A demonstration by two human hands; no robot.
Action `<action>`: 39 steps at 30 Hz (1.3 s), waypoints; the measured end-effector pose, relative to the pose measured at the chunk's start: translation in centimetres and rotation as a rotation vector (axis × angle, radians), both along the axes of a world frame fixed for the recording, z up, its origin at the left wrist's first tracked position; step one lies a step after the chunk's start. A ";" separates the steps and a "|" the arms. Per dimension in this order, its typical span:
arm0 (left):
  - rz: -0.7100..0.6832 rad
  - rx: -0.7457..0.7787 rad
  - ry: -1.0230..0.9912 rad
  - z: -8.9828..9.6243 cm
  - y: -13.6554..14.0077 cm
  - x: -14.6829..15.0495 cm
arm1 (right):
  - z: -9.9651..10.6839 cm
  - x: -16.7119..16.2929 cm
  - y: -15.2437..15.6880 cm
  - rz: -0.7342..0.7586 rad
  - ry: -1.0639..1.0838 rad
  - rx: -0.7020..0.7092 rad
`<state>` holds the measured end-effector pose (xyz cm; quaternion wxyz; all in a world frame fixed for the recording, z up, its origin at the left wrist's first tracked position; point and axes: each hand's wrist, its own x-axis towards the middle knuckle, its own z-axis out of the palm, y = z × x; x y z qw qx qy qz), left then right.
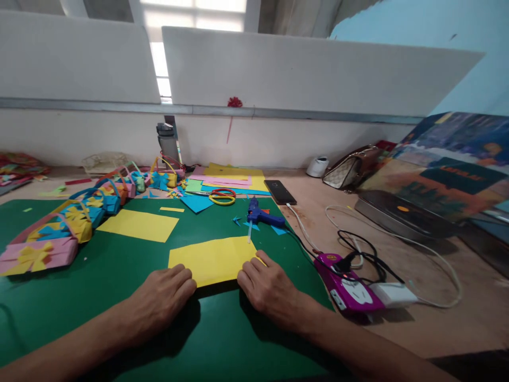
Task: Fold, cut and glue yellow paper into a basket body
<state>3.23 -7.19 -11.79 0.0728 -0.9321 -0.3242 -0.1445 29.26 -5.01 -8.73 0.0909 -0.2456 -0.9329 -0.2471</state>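
Note:
A sheet of yellow paper point(214, 260) is held by its near corners above the green mat point(222, 329). My left hand point(165, 289) is closed on the left corner, fingers curled over the edge. At the right corner, my right hand point(264, 281) grips the same sheet, also closed. My thumbs are hidden. The sheet's near edge looks lifted, with a dark shadow beneath. Just beyond its far right corner lies a blue glue gun point(258, 212) with a clear glue stick in it. Another yellow paper sheet point(139, 225) lies flat to the left.
Small paper baskets point(83, 220) line the left side. Scissors point(222, 196) rest near stacked coloured paper point(234, 178). A phone point(280, 192), a purple power strip point(348, 286) with loose cables and a dark case point(405, 215) are on the right. A bottle point(169, 146) stands at the back.

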 end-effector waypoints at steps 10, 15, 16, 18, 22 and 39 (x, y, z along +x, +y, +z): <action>0.025 0.113 0.120 -0.1 0.3 1.9 | -0.2 -1.0 0.2 0.116 0.093 0.112; -0.043 0.233 0.138 0.7 0.0 2.3 | -0.5 -1.3 0.1 0.107 0.100 0.169; -0.050 0.268 0.128 0.8 0.0 2.2 | -0.6 -1.3 0.1 0.102 0.099 0.176; -0.037 0.341 0.107 0.9 0.0 1.9 | -0.6 -1.2 0.0 0.069 0.099 0.197; 0.028 0.403 0.124 0.8 0.3 0.6 | -0.7 -0.5 0.0 -0.040 0.071 0.240; 0.215 -0.393 0.071 4.8 0.7 -1.1 | 1.8 -0.6 0.9 -0.190 0.185 -0.434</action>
